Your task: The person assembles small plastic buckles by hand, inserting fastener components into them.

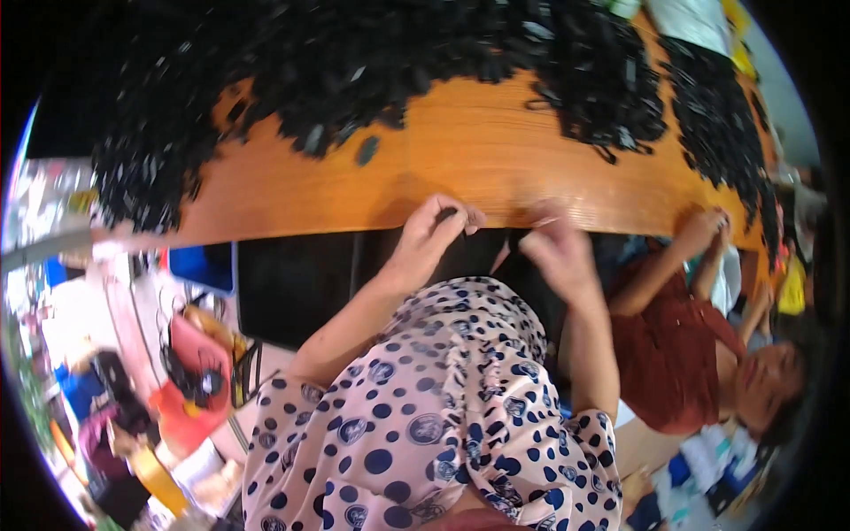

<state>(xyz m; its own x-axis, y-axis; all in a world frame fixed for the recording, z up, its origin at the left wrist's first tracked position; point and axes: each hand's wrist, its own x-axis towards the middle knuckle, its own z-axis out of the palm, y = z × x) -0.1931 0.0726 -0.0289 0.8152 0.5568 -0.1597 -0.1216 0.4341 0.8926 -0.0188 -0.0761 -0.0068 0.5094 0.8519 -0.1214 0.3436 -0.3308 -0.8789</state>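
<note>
My left hand (pixel 432 239) is at the near edge of the orange-brown tabletop (pixel 460 142), thumb and fingers pinched on a small black piece (pixel 445 214). Its exact kind is too small to make out. To its right, my right hand (pixel 558 248) hovers over the same edge, blurred by motion, so its fingers and anything in them do not show clearly. Beyond both hands lies a big heap of small black glossy pieces (pixel 354 71), some of them loop-shaped. One single dark piece (pixel 367 150) rests apart from the heap.
At the right a person in a dark red top (pixel 673 354) works at the same table, hands (pixel 704 232) together near a second black pile (pixel 717 115). A blue bin (pixel 204 267) is under the table's left edge. A red chair (pixel 199 363) holding black items stands lower left.
</note>
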